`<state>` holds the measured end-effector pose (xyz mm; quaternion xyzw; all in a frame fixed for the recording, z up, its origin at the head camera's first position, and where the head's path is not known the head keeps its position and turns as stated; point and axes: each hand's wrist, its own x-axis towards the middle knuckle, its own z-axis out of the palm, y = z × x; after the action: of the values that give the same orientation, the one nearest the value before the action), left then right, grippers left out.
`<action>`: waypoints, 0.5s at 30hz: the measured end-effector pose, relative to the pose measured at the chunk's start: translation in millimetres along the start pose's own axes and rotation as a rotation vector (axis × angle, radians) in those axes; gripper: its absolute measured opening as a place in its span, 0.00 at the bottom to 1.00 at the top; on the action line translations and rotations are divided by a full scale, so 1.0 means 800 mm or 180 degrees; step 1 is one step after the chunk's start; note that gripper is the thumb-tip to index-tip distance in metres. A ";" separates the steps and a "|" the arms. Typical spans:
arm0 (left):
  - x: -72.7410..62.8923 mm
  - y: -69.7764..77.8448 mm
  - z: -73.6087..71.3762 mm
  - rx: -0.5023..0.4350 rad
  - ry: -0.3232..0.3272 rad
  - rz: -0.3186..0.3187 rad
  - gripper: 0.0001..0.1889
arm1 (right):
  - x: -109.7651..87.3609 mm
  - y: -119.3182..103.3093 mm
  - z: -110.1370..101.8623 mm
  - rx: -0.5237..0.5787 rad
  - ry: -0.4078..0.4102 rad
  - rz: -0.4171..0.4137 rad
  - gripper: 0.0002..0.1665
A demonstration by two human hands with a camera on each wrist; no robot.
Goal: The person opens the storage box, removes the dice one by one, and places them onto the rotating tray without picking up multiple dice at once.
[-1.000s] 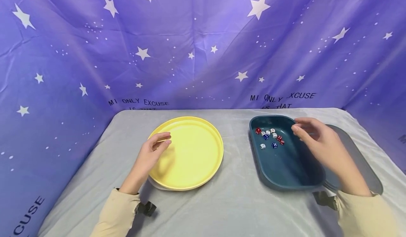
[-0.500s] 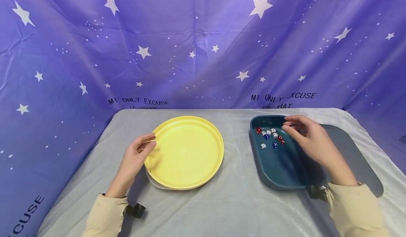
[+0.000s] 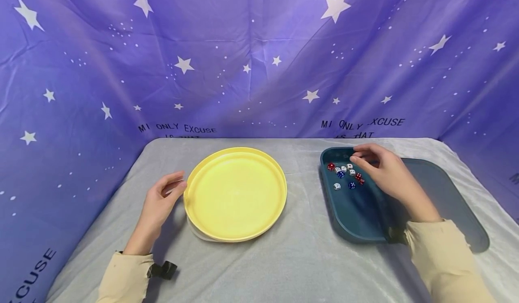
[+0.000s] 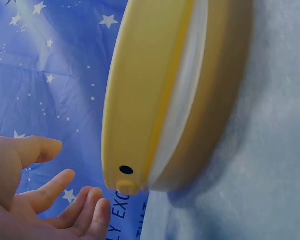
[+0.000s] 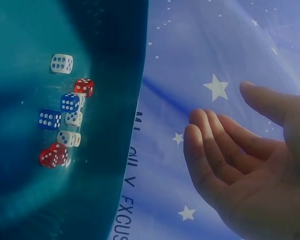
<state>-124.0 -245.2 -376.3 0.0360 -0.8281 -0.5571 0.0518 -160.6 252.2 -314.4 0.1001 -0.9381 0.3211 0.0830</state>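
Note:
My left hand [image 3: 159,202] hovers just left of a round yellow tray-like lid [image 3: 237,195], its fingers loosely bent around nothing. In the left wrist view the yellow rim [image 4: 140,90] stands apart from the fingertips. Over the right part of a dark teal rectangular box [image 3: 354,222] is my right hand [image 3: 387,172], relaxed and holding nothing. Inside the box, toward its far left, lie several dice: white [image 3: 337,186], blue [image 3: 352,185] and red [image 3: 331,167]. The right wrist view shows a gap between my fingers and the dice.
A flat dark grey lid [image 3: 442,195] lies to the right of the teal box, partly under it or behind it. A pale rim [image 3: 198,234] shows beneath the yellow lid. Grey cloth [image 3: 267,271] covers the table, and a purple star curtain [image 3: 227,46] hangs behind.
My left hand has moved left, from over the yellow lid to beside it. My right hand has drifted left over the teal box, closer to the dice. The dice have stayed put.

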 end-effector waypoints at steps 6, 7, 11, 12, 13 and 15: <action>0.001 -0.008 -0.005 0.0032 -0.0114 -0.0269 0.29 | 0.009 -0.002 0.001 0.0004 -0.0134 0.0050 0.27; 0.001 -0.009 -0.004 -0.0007 -0.0138 -0.0323 0.30 | 0.010 -0.002 0.002 -0.0003 -0.0144 0.0049 0.26; 0.001 -0.013 -0.005 -0.0246 -0.0291 -0.0550 0.33 | 0.015 0.000 0.002 -0.0004 -0.0214 0.0063 0.26; 0.001 -0.014 -0.005 -0.0306 -0.0336 -0.0591 0.33 | 0.016 0.000 0.003 -0.0001 -0.0231 0.0063 0.26; 0.000 -0.015 -0.005 -0.0371 -0.0380 -0.0628 0.33 | 0.017 0.001 0.004 0.0005 -0.0251 0.0069 0.26; -0.001 -0.017 -0.006 -0.0513 -0.0472 -0.0693 0.34 | 0.019 0.002 0.005 0.0015 -0.0290 0.0083 0.27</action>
<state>-122.7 -254.6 -386.9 0.0800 -0.7734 -0.6252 -0.0674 -175.8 249.1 -315.5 0.1026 -0.9414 0.3195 0.0357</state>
